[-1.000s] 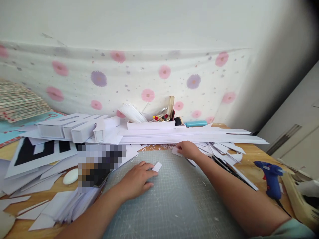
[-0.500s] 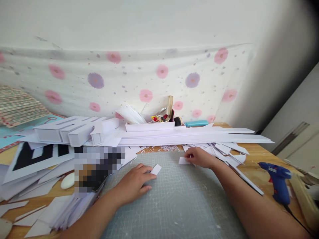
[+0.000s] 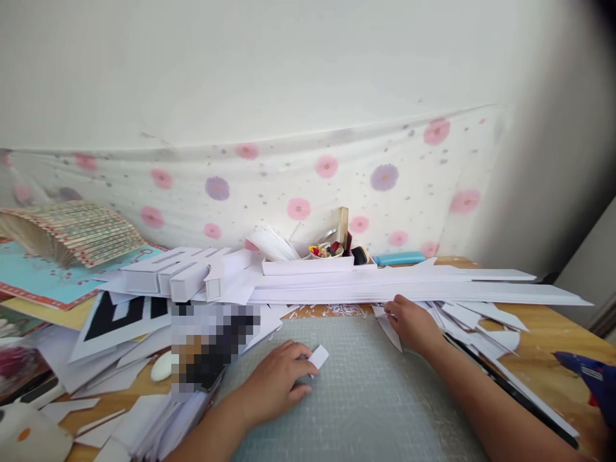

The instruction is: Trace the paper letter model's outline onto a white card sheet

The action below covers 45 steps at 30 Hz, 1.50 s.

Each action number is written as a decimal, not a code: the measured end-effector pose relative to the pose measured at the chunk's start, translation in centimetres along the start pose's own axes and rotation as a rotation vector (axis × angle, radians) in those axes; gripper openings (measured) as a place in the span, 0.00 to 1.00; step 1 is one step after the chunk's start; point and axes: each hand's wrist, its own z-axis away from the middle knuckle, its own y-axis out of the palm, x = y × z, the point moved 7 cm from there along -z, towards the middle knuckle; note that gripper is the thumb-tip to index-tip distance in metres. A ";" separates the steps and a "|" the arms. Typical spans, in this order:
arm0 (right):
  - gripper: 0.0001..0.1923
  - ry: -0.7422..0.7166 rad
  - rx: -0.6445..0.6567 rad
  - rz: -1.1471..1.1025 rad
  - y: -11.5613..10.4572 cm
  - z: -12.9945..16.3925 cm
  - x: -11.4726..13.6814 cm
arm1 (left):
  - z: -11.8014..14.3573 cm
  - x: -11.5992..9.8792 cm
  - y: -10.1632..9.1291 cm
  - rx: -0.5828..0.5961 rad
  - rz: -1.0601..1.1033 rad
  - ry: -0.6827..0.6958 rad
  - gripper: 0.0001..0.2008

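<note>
My left hand (image 3: 279, 380) rests low over the grey-green cutting mat (image 3: 346, 391), its fingers curled at a small white card rectangle (image 3: 319, 357) that sticks out past the fingertips. At the mat's far right edge, my right hand (image 3: 414, 326) is closed, fingertips pinching a white card piece (image 3: 387, 328) with a pointed lower end. Part of that piece is hidden behind the fingers. White offcuts (image 3: 462, 314) lie in a pile just right of this hand.
Long white strips (image 3: 409, 292) run behind the mat, with paper shreds (image 3: 344, 310) before them. White box-shaped letters (image 3: 187, 276) stand at the left, above loose paper. A tray of tools (image 3: 308, 265) sits at the back. At far right is a blue glue gun (image 3: 587, 375).
The view has swung left and tilted up. My right hand has shifted from the mat to the offcuts at its edge. My left fingers have curled in closer around the small card.
</note>
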 end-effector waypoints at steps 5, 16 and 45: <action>0.09 -0.028 0.076 -0.008 0.7 0.1 0.3 | 0.2 -0.1 -0.2 -0.031 0.014 -0.019 0.13; 0.07 -0.054 0.037 -0.030 1.4 -0.1 0.4 | 0.3 0.3 0.1 -0.036 0.046 -0.013 0.12; 0.20 -0.213 -0.042 -0.184 2.3 0.1 0.8 | 0.3 -0.3 0.2 -0.067 0.030 0.061 0.09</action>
